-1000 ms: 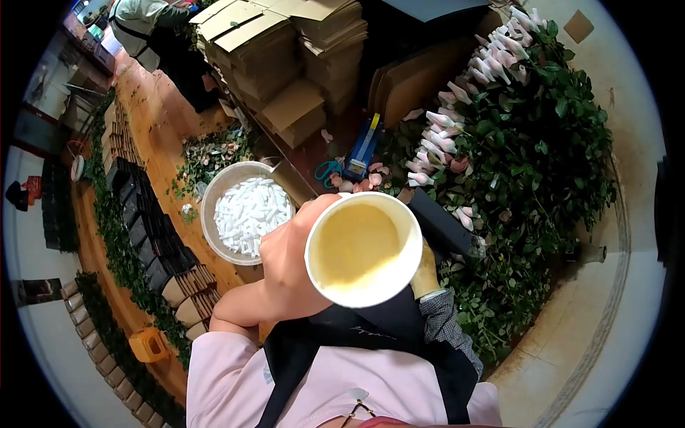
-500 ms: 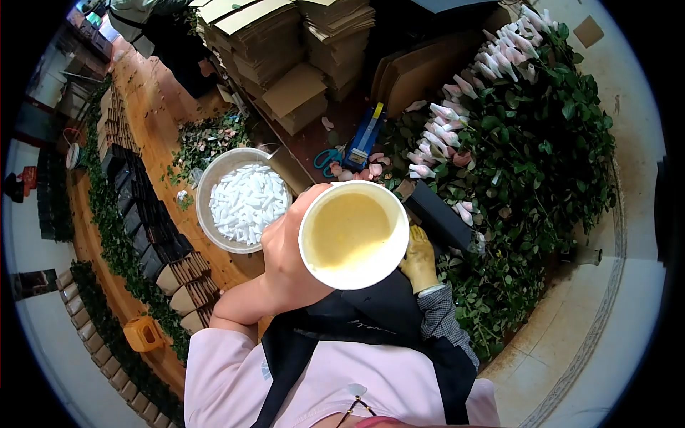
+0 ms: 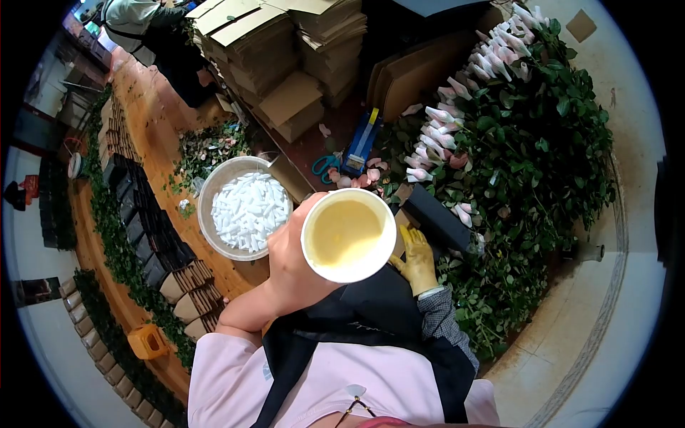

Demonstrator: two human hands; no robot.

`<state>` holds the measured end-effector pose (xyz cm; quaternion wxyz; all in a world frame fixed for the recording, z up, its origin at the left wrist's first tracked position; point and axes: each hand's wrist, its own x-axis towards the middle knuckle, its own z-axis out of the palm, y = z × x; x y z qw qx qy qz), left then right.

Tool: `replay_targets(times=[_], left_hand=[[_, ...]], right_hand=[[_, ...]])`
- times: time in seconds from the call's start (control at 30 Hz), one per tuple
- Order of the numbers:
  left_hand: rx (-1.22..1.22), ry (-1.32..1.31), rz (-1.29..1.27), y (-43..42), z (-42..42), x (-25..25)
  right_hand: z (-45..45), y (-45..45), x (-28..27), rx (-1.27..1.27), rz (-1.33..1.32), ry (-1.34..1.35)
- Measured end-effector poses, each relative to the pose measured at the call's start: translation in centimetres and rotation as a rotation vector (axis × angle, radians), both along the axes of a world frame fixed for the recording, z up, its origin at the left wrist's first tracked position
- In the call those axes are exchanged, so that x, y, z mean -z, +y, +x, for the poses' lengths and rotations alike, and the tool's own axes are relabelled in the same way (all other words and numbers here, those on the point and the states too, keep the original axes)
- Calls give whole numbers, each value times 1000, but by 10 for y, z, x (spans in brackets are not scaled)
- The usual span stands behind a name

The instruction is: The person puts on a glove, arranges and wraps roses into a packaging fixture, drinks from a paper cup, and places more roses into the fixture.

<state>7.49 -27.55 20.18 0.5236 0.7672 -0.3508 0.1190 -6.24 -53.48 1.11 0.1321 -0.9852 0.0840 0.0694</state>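
Observation:
A white cup (image 3: pixel 348 277) of yellowish drink (image 3: pixel 347 227) is held up in front of my chest. My left hand (image 3: pixel 291 255), bare, is closed around the cup's left side. My right hand (image 3: pixel 418 262) wears a yellow glove and rests low to the right of the cup. Its fingers are stretched out and the thumb stands apart, with nothing seen in them. Beside those fingertips lies a long dark box (image 3: pixel 437 218). The cup hides part of what is beneath it.
A tub (image 3: pixel 207 227) of white foam sleeves stands left of the cup. Sleeved pink roses (image 3: pixel 439 132) with leafy stems (image 3: pixel 521 171) fill the right. Ahead are teal scissors (image 3: pixel 325 167), a blue tool (image 3: pixel 361 146) and cardboard stacks (image 3: pixel 250 53). Another person (image 3: pixel 143 36) stands far left.
The cup has moved slightly left and looks a little smaller, lower from my face. More of my gloved right hand shows, its thumb now spread out from the fingers.

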Motion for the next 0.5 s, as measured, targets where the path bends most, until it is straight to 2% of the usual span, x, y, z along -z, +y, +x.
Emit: replay_targets(times=[0.07, 0.2, 0.5], left_hand=[[-12, 95, -34, -1, -2, 5], [-45, 122, 37, 1, 1, 16], [-151, 218, -29, -7, 29, 29]], right_hand=[[1, 1, -3, 6, 15, 5], [1, 0, -2, 6, 23, -10], [2, 1, -5, 8, 25, -17]])
